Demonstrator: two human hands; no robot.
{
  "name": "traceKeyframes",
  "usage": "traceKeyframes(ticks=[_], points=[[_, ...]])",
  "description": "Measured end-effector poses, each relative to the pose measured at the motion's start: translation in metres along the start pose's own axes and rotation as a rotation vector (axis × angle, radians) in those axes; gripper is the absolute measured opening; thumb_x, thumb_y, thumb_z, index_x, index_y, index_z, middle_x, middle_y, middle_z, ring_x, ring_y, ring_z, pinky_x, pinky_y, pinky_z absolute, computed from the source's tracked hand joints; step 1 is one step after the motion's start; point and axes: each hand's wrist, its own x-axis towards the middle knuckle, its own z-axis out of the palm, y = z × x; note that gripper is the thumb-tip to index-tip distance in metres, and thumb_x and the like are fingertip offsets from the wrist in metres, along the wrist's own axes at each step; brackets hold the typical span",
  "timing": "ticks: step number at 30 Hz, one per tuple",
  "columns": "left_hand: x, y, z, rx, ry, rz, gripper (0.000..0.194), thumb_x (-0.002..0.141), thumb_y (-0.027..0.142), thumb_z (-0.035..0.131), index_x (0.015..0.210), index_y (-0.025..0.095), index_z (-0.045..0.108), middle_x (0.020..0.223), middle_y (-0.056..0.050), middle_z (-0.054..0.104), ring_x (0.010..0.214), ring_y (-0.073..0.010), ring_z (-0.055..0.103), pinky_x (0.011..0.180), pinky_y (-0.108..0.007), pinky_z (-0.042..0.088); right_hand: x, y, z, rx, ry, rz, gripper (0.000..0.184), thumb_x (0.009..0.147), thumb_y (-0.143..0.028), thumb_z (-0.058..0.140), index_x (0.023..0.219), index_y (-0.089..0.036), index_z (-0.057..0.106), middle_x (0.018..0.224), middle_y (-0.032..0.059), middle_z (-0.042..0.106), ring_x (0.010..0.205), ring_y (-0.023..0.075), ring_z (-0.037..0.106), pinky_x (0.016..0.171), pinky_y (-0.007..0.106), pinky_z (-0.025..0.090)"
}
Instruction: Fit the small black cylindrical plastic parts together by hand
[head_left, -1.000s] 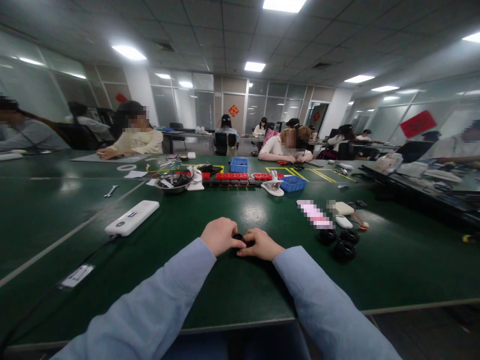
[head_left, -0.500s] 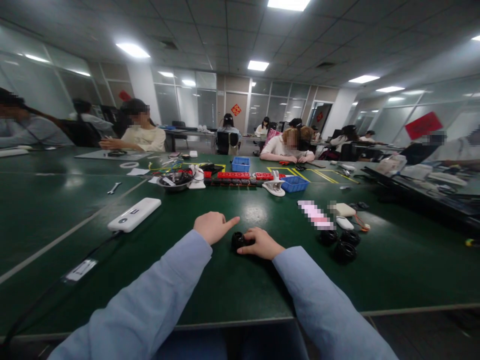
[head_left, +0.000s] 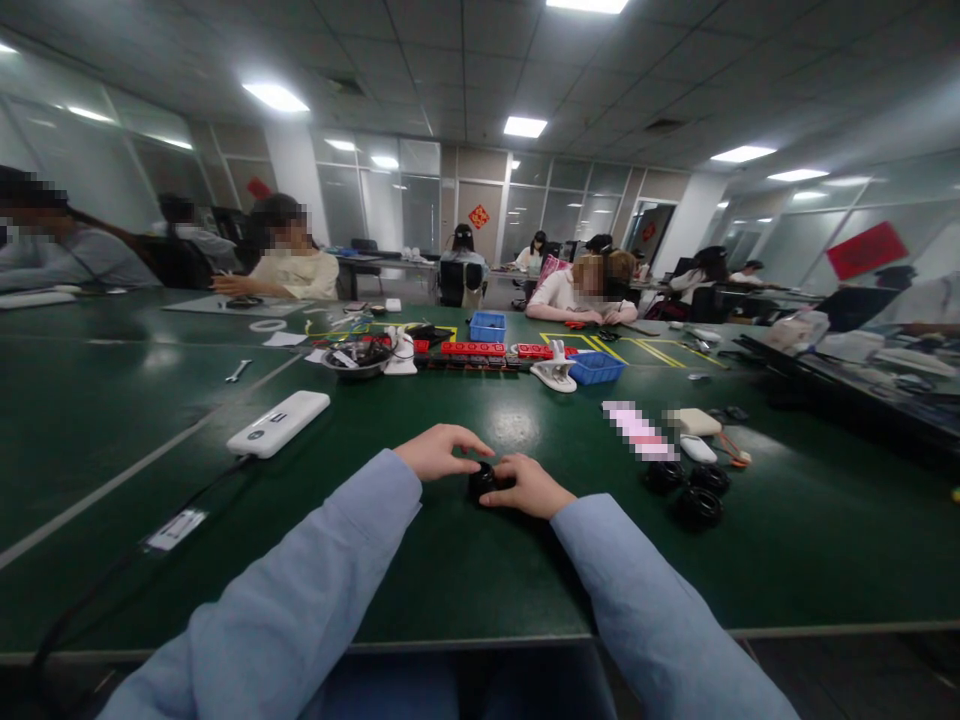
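Note:
A small black round part (head_left: 481, 485), ribbed like a little wheel, is on the green table (head_left: 420, 590) in front of me. My right hand (head_left: 529, 487) grips it from the right, thumb low at the near side and fingers curled behind. From the left comes my left hand (head_left: 441, 452), its thumb and index finger apart just over the part's top edge. The thumb tip looks very close to the part; whether it touches I cannot tell. To the right lie several similar black round parts (head_left: 699, 507), grouped together.
A white power bank (head_left: 279, 424) with a black cable lies left, a wrench (head_left: 238, 371) beyond it. Ahead are a metal bowl (head_left: 357, 362), red power strips (head_left: 474, 349) and blue bins (head_left: 596, 368). A white mouse (head_left: 698, 449) is right. Co-workers sit across the table.
My left hand has come right and its thumb and index finger now reach the top of the black part. My right hand keeps its grip. The view has shifted slightly.

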Motion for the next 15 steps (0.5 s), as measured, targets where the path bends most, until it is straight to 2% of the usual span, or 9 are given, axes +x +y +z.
traceKeyframes(ticks=[4, 15], points=[[0.0004, -0.0026, -0.0008, 0.031, -0.081, 0.042, 0.034, 0.074, 0.016, 0.065, 0.108, 0.017, 0.064, 0.105, -0.006, 0.064, 0.098, -0.0165, 0.057, 0.084, -0.025, 0.042, 0.0003, 0.0004, 0.0004, 0.007, 0.004, 0.001, 0.028, 0.070, -0.043, 0.069, 0.088, -0.021, 0.071, 0.080, 0.0035, 0.059, 0.081, 0.0190, 0.053, 0.073, 0.030, 0.037], [0.0040, 0.0007, 0.0040, 0.188, -0.068, 0.042, 0.041, 0.072, 0.016, 0.068, 0.112, 0.016, 0.062, 0.094, -0.004, 0.062, 0.084, -0.0149, 0.057, 0.076, -0.024, 0.042, 0.0022, 0.0060, 0.0038, 0.034, 0.008, -0.012, 0.029, 0.069, -0.043, 0.070, 0.091, -0.024, 0.071, 0.083, 0.0029, 0.059, 0.083, 0.0189, 0.053, 0.074, 0.031, 0.038]])
